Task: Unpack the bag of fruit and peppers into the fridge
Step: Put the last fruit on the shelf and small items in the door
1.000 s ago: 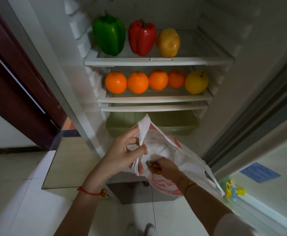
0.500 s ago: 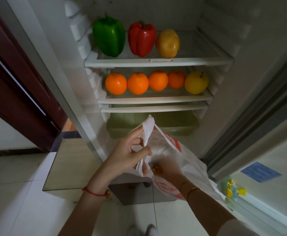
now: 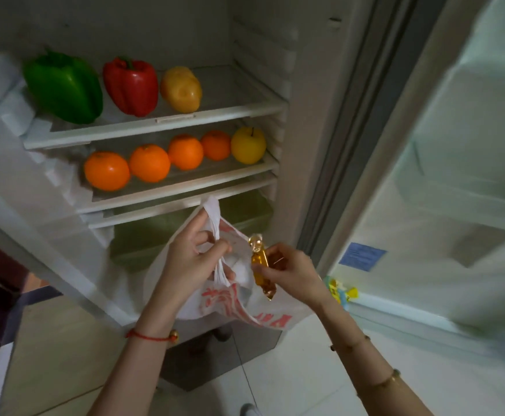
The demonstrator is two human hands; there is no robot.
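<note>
Head view, left hand: the left hand (image 3: 192, 262) pinches the bunched handles of the white plastic carrier bag with red print (image 3: 230, 304), fingers curled shut on the plastic, holding the bag open in front of the fridge's lower part.
Head view, right hand: the right hand (image 3: 287, 273) sits just above the bag's mouth, fingertips closed on a small amber, shiny-wrapped item (image 3: 260, 270); what the item is cannot be told.
Bag: it hangs from the left hand, its mouth open towards the right hand, its body sagging below both wrists.
Top shelf: on the white-framed glass top shelf (image 3: 215, 117), a glossy green bell pepper (image 3: 65, 87) stands at the left end, a glossy red bell pepper (image 3: 131, 85) just beside it, and a rounded yellow pepper (image 3: 182, 90) next, near the middle; the right end is bare.
Second shelf: on the second glass shelf (image 3: 185, 187), four round oranges (image 3: 149, 163) run in a row from the front left corner towards the back right, followed by a yellow apple with a short stem (image 3: 248, 145) at the right end.
Drawer: a translucent greenish crisper drawer (image 3: 143, 238) lies under the shelves, partly hidden by the bag.
Door: the open white fridge door (image 3: 455, 175) stands at the right, blurred.
Wrists: a red string bracelet (image 3: 150, 336) circles the left wrist; thin gold bangles (image 3: 380, 382) circle the right forearm.
</note>
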